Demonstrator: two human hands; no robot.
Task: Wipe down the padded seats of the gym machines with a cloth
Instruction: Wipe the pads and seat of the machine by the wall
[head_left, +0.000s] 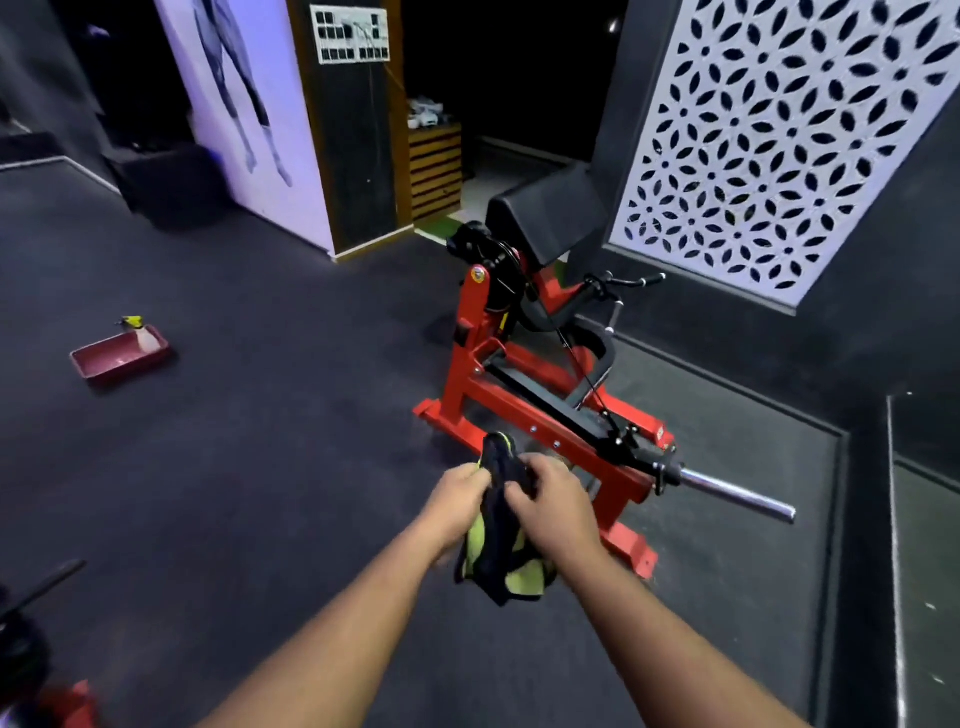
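Black-and-yellow cloth (496, 525) is bunched between the left hand (457, 501) and right hand (553, 501), both gripping it. Wiping hasn't begun, I judge; next comes reaching the curl machine's black pad (550, 221).

We hold both bare forearms out in front of us, reaching forward and converging toward the middle. Our left hand (457, 493) sits just beside our right hand (550, 499), almost touching, both at about the same height. The left fingers (480, 475) curl inward and pinch the cloth (498, 540) near its top. Our right hand is seen from the back, knuckles up, its fingers curled down around the same cloth.
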